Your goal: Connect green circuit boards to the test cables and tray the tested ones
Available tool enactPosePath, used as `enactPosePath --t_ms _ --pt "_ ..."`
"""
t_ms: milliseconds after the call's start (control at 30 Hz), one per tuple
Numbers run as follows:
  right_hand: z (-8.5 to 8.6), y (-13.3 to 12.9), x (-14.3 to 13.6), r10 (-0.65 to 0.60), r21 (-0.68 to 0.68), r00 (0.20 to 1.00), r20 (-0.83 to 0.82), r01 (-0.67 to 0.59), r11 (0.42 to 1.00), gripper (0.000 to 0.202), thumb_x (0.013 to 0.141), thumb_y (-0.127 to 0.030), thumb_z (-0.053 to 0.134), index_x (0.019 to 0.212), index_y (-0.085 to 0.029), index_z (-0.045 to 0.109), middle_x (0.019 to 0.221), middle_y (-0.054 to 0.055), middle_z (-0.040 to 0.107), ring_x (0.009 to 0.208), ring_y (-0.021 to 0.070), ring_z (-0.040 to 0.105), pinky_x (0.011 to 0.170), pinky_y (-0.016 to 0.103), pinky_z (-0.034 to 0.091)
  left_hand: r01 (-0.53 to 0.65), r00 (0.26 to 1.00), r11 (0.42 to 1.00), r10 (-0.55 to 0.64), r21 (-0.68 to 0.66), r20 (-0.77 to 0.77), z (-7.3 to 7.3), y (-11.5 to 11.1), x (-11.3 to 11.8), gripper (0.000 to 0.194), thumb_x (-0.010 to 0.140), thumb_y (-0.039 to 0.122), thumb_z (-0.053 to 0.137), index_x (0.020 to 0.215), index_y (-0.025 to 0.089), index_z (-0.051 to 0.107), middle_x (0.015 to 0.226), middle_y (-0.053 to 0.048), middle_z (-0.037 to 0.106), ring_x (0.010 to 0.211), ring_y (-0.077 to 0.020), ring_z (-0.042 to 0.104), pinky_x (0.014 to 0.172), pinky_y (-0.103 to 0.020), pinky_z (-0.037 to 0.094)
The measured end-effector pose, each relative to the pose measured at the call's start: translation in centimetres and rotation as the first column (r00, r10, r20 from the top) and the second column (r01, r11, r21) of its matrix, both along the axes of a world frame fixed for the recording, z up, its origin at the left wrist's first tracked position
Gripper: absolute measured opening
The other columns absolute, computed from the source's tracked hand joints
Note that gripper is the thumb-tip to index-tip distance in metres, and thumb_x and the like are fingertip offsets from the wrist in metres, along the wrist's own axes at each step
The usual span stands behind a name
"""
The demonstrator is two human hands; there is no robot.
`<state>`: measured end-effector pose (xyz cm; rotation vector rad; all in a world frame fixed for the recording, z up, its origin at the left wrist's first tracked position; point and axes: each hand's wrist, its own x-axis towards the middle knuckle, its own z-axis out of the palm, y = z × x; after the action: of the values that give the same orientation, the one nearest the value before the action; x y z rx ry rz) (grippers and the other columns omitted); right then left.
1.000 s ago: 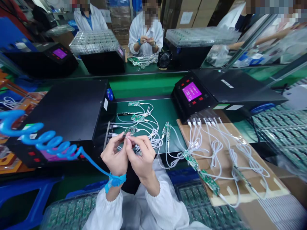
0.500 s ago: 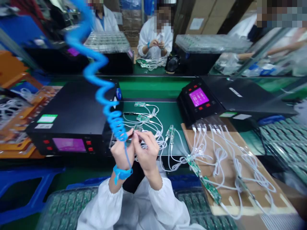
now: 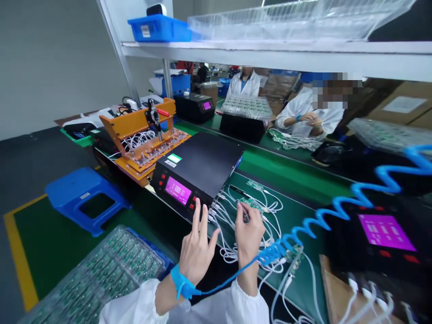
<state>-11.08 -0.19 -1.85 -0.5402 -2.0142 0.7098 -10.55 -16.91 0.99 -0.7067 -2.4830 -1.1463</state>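
My left hand [image 3: 199, 247], with a blue wrist strap [image 3: 182, 282] on its wrist, is raised with fingers apart near the red buttons of the black box [image 3: 209, 164] with a lit purple screen [image 3: 178, 191]. Nothing is in it. My right hand [image 3: 249, 227] has its fingertips pinched together over the green bench, beside a green circuit board [image 3: 251, 204]; what they hold is too small to name. White cables [image 3: 224, 220] run from the box's side around this hand. Another board [image 3: 294, 258] lies to the right.
A blue coiled cord [image 3: 320, 220] crosses at right, before a second black box [image 3: 381, 225]. An orange fixture [image 3: 145, 144] stands behind left. A tray of boards [image 3: 114, 265] and a blue stool [image 3: 84, 193] are lower left. Two people sit across the bench.
The view has swung left. My hands, which were together over a board, have separated; the left has opened and reached toward the left box's front.
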Motion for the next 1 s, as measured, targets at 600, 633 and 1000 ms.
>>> enactPosePath --t_ms 600,633,1000 --pt "-1.4 -3.9 6.2 0.211 -0.189 0.977 -0.006 -0.208 0.96 0.023 0.099 -0.038 0.057 0.105 -0.02 0.07 0.106 0.012 0.07 0.09 0.0251 0.071 0.074 0.037 0.058 0.299 0.819 0.798 -0.496 0.524 0.288 1.5 3.2 1.8 0.027 0.098 0.03 0.06 0.122 0.026 0.072 0.132 -0.01 0.067 0.111 -0.0219 0.07 0.093 -0.034 0.062" --pt "-1.7 -4.3 7.0 0.2 -0.24 0.98 -0.013 -0.197 0.951 0.022 0.099 -0.038 0.058 0.104 -0.02 0.07 0.104 0.011 0.071 0.087 0.0248 0.071 0.072 0.036 0.057 0.293 0.809 0.781 -0.51 0.552 0.293 1.8 3.7 1.8 0.023 0.097 0.029 0.06 0.115 0.025 0.074 0.127 -0.009 0.069 0.113 -0.0218 0.069 0.095 -0.034 0.061" --pt "-0.7 1.2 15.1 -0.331 0.163 0.92 0.212 0.301 0.94 0.054 0.1 -0.061 0.05 0.103 -0.013 0.076 0.094 0.013 0.074 0.071 0.0211 0.067 0.066 0.032 0.05 0.573 0.511 0.722 -0.684 0.386 0.521 -0.4 8.5 0.8 0.035 0.089 0.039 0.07 0.118 0.02 0.072 0.108 -0.007 0.07 0.086 -0.0183 0.068 0.083 -0.032 0.057"
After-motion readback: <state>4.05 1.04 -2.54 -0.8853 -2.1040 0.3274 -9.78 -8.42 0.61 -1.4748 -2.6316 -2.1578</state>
